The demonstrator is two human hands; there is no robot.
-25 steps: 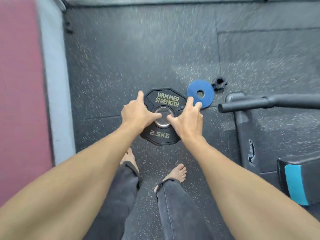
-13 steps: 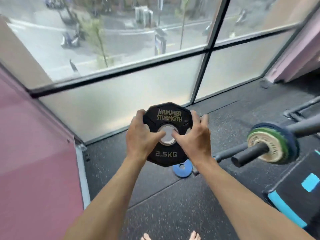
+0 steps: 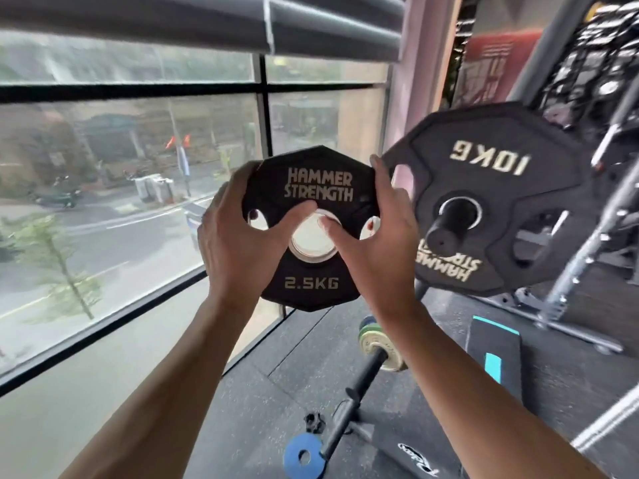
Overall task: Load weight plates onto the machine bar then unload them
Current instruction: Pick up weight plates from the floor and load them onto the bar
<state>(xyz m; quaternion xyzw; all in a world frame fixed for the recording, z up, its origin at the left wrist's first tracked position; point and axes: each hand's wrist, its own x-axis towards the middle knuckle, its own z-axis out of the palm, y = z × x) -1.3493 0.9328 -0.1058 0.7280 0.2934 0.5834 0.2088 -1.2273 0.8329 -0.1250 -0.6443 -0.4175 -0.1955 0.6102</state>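
Observation:
A black 2.5 kg Hammer Strength plate [image 3: 313, 188] is held upright at chest height in both hands. My left hand [image 3: 235, 243] grips its left edge, thumb near the centre hole. My right hand [image 3: 377, 243] grips its right edge, thumb at the hole's rim. Just to the right, a black 10 kg plate [image 3: 511, 174] hangs on the machine bar, whose dark end [image 3: 446, 233] sticks out through the plate's hole toward me. The small plate is left of the bar end and apart from it.
A large window [image 3: 121, 202] fills the left. On the rubber floor lie a blue disc [image 3: 304, 456], a black collar [image 3: 313, 420] and a low barbell with green and cream plates [image 3: 377, 344]. A black bench with teal stripes [image 3: 494, 361] and the rack frame [image 3: 581, 257] stand right.
Both hands have lifted the 2.5 kg plate from the floor up to bar height. The view has risen, and the loaded 10 kg plate has come into sight.

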